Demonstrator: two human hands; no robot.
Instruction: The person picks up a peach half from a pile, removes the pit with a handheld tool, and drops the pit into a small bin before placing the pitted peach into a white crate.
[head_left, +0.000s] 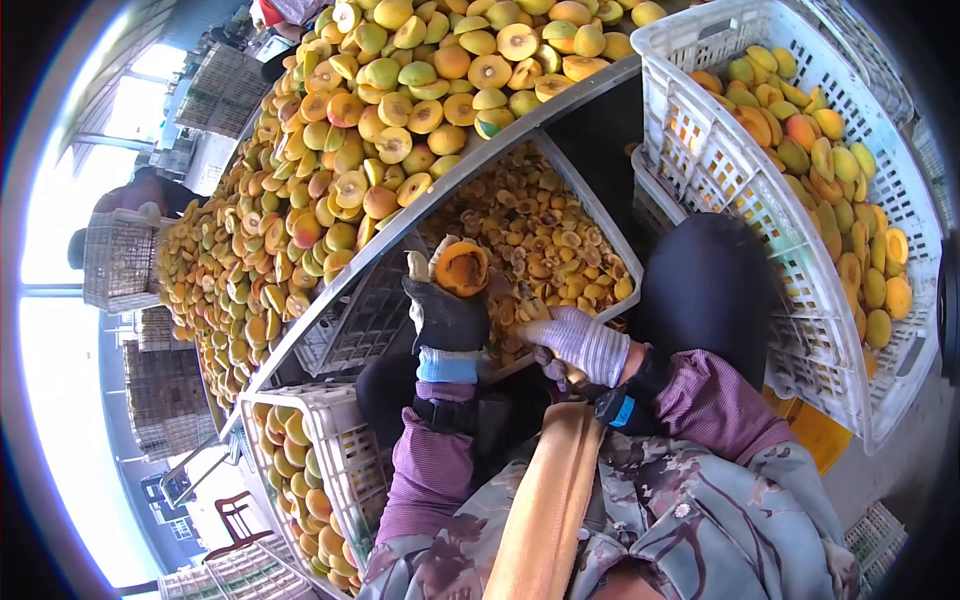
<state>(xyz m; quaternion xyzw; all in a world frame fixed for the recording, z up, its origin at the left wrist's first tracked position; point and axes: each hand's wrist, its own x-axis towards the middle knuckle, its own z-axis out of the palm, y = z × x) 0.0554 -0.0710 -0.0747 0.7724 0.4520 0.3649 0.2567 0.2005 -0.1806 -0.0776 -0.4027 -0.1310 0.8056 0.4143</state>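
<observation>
My left hand (445,315), in a dark glove with pale fingertips, is closed around a yellow peach half (461,268). Its cut face is turned up and shows a dark brown hollow. Close by on the right, my right hand (582,345), in a striped glove, grips a small hand tool with a yellowish handle (575,375). The tool's working end is too small to make out clearly, and it appears apart from the peach. Beneath both hands, a bin (612,235) holds many peach scraps (540,225).
A metal-edged table (400,225) heaped with halved peaches (390,100) stands ahead. White crates of peaches flank me, one at right (720,150) and one at lower left (345,430). My knee (705,280) is beside the bin. Stacked crates (160,400) stand far left.
</observation>
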